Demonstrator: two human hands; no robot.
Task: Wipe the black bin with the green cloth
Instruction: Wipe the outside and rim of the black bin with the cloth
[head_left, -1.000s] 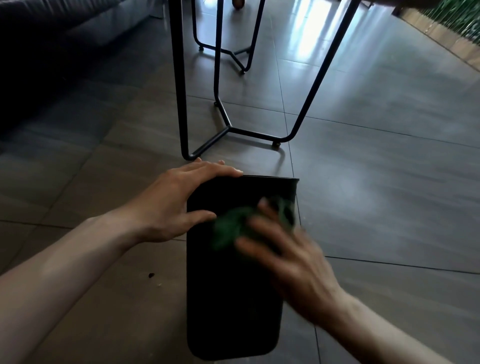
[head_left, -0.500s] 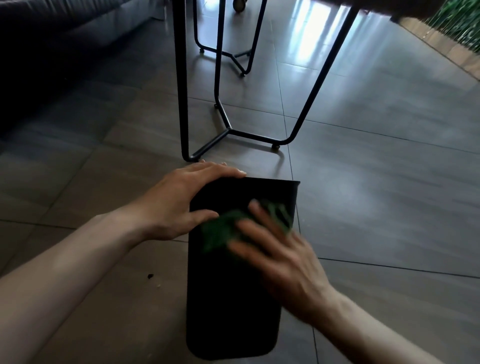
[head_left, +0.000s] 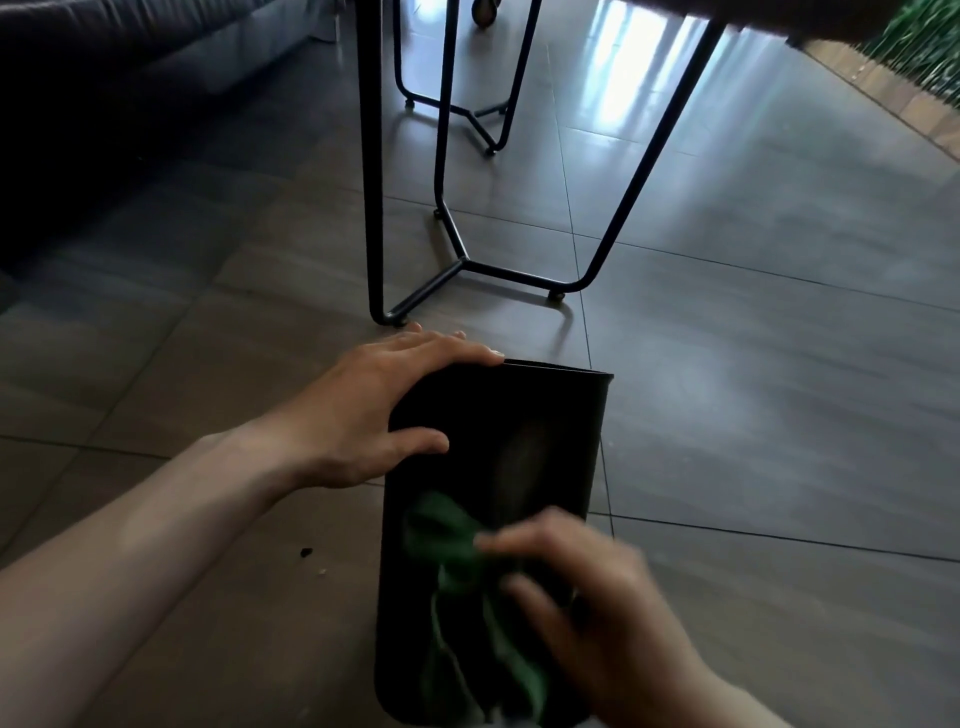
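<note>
The black bin (head_left: 524, 421) lies on its side on the tiled floor, its rim pointing away from me. My left hand (head_left: 374, 410) grips the bin's far left edge, fingers over the rim and thumb on the upper face. The green cloth (head_left: 452, 540) is crumpled on the near half of the bin, partly trailing toward the base. My right hand (head_left: 587, 597) presses on the cloth, blurred with motion, and hides part of it.
A black metal table frame (head_left: 457, 265) stands on the floor just beyond the bin, with a second frame (head_left: 472, 111) further back. A dark sofa (head_left: 104, 78) fills the upper left. Small crumbs (head_left: 306, 552) lie on the tiles left of the bin.
My right hand has dragged the green cloth down the bin from near the rim toward its base. The left hand has kept its hold on the rim.
</note>
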